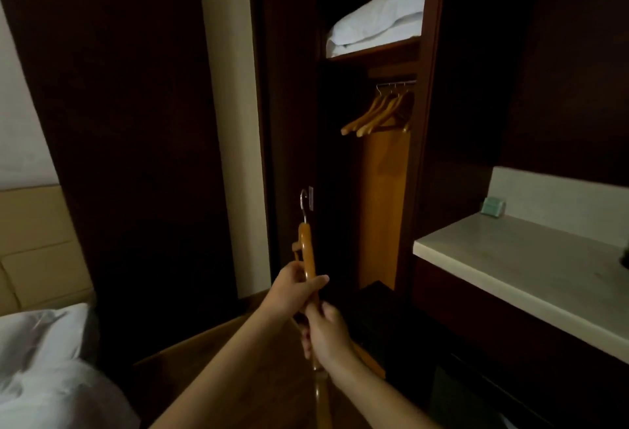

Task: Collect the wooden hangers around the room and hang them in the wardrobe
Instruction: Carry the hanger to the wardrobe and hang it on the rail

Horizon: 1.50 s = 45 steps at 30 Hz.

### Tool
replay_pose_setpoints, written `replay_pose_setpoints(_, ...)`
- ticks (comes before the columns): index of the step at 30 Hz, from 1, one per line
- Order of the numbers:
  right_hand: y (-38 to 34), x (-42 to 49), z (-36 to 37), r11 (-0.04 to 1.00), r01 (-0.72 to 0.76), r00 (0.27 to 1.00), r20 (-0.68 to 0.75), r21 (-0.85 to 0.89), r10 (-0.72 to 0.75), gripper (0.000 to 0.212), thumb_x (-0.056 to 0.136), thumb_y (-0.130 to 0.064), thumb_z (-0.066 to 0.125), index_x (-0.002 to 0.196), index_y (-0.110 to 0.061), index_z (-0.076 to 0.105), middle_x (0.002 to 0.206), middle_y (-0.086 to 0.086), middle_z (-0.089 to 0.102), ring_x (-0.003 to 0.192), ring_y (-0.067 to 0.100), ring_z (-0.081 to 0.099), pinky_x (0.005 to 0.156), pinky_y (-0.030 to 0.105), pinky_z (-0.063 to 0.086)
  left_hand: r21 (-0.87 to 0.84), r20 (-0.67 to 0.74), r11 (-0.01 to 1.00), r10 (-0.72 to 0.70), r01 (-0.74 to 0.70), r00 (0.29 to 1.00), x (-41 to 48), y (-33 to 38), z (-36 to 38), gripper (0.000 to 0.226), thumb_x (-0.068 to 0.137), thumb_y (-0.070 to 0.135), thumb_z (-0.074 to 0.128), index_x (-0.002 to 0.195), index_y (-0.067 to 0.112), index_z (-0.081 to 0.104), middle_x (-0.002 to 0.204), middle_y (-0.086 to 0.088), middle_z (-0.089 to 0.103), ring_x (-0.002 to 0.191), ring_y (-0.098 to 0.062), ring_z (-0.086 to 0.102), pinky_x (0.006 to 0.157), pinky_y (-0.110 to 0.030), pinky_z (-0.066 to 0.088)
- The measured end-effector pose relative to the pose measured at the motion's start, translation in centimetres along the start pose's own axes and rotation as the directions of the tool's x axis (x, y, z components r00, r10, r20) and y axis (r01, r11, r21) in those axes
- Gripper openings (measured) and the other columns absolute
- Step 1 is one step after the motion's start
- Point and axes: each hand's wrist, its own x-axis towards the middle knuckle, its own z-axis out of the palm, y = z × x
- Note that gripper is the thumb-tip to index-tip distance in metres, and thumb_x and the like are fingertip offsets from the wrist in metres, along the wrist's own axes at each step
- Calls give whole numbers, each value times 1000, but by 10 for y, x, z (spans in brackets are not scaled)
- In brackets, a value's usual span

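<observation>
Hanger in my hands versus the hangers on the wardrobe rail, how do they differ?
The held hanger is gripped by left hand and right hand, hook free, seen edge-on. The hung hangers hook over the rail, arms sloping down. All are light wood with metal hooks.

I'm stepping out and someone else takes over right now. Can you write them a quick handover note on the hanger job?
Left hand grips the wooden hanger partway up, with its hook pointing up. Right hand grips it lower down. More wood shows below the right hand; it may be a second hanger, but I cannot tell.
The wardrobe is open, and several hung hangers are already on its rail.
Left to do: hook the held hanger on the rail, then check the room for others.
</observation>
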Motion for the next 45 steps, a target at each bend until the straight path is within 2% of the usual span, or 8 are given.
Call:
replay_pose_setpoints(5,-26,106,-3,999,26,999,-20,41,-25,11,99,-31,45,95,-27,55,55,-5,49,41,4,45,41,16,37,37,119,998,38,-43,992,118,6,-21,38,86,27,67,118,15,50,108,-11,64,97,-22,67,88,-34,56)
replay_pose_setpoints(13,-76,289,-12,991,73,973,-227,114,-46,33,98,-26,49,130,-20,49,52,-3,55,45,11,54,47,26,46,-20,410,989,140,-145,901,321,20,-36,25,86,26,68,106,15,57,88,5,65,73,1,66,64,-13,52)
replay_pose_setpoints(17,-115,355,-20,983,141,937,-337,114,-95,17,98,-23,47,109,-15,57,50,-2,53,42,10,51,43,22,43,12,501,979,172,-205,848,410,36,-38,43,84,46,66,109,11,62,102,-8,69,93,-16,68,87,-30,54)
replay_pose_setpoints(23,-175,443,-54,972,236,818,-545,21,-186,37,97,-12,48,62,-5,54,35,-3,49,27,9,46,34,17,38,-74,652,968,229,-240,723,520,67,-23,48,91,51,51,89,5,65,75,-12,64,69,-21,65,80,-34,53)
replay_pose_setpoints(28,-219,500,-92,953,292,747,-604,-79,-278,35,98,-13,46,65,-4,54,32,-2,49,27,8,46,35,14,39,-174,668,942,327,-288,668,586,96,-6,40,97,46,43,88,12,60,51,5,58,54,-4,59,61,-17,50)
replay_pose_setpoints(31,-242,526,-112,941,324,722,-617,-98,-313,34,98,-16,46,67,-7,53,33,-3,48,26,7,45,33,12,36,-254,693,922,384,-292,610,623,113,4,36,100,42,39,90,12,58,48,6,56,47,-4,58,61,-20,47)
replay_pose_setpoints(42,-332,629,-180,901,425,637,-678,-88,-367,22,95,-16,49,79,-4,58,42,-1,51,29,7,47,33,14,37,-398,694,871,492,-289,526,760,166,34,31,99,39,43,90,18,65,64,11,67,64,-4,62,74,-26,51)
replay_pose_setpoints(45,-355,650,-205,908,411,637,-685,-84,-352,19,96,-18,48,85,-7,59,47,0,50,32,7,45,34,15,38,-405,673,854,521,-328,526,795,181,42,30,98,35,47,107,13,66,80,5,69,72,-7,63,72,-24,52)
